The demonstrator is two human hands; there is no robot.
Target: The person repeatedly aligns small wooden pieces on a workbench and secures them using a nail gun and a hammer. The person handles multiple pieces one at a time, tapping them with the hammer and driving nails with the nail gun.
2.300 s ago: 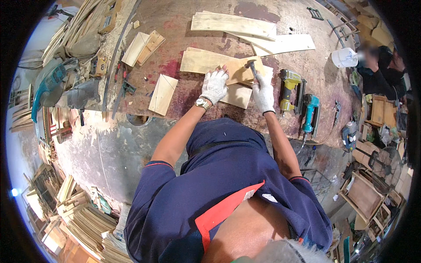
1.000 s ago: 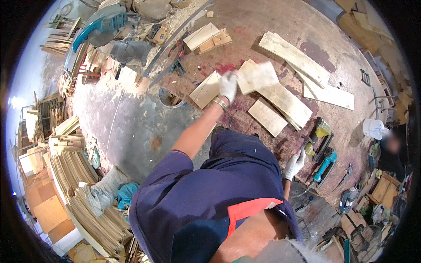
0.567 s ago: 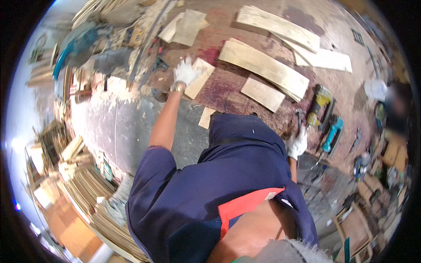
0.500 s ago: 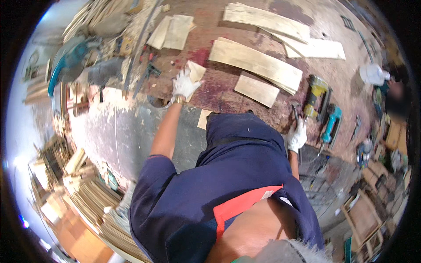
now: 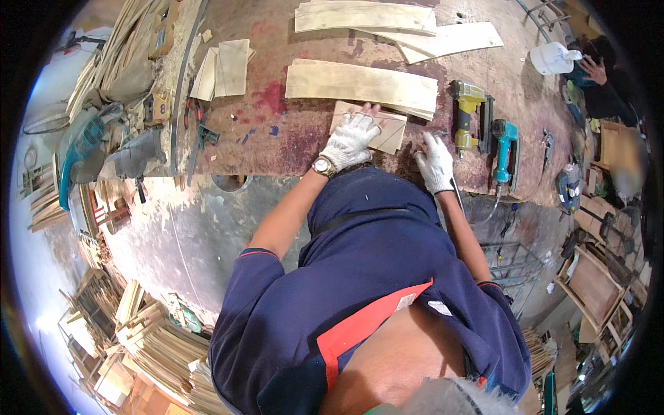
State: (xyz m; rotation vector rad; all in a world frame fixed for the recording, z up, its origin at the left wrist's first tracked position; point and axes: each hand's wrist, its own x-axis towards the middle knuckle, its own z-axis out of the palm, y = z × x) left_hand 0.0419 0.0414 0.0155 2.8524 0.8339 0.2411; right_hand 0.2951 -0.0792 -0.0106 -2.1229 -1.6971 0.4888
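My left hand (image 5: 351,140), in a white glove with bare fingertips, lies flat with fingers spread on small pale wooden boards (image 5: 392,133) at the bench's near edge. The boards overlap, and my palm covers part of them. Just to the right is my gloved right hand (image 5: 436,164), curled around a hammer, mostly hidden. Its dark handle (image 5: 453,189) shows beside my wrist. Beyond my hands lies a stack of longer curved boards (image 5: 360,84). To the right rest a yellow-and-black air nailer (image 5: 468,114) and a teal power tool (image 5: 505,149).
More long boards (image 5: 363,16) lie at the far side, with short pieces (image 5: 232,68) at the left. A teal-handled saw (image 5: 83,149) stands left of the bench (image 5: 277,152). At the far right are a white jug (image 5: 553,58) and another person's hand (image 5: 593,70).
My left hand has moved right, from a small piece at the left onto the short boards. My right hand has come left, closer to it. The whole view has shifted.
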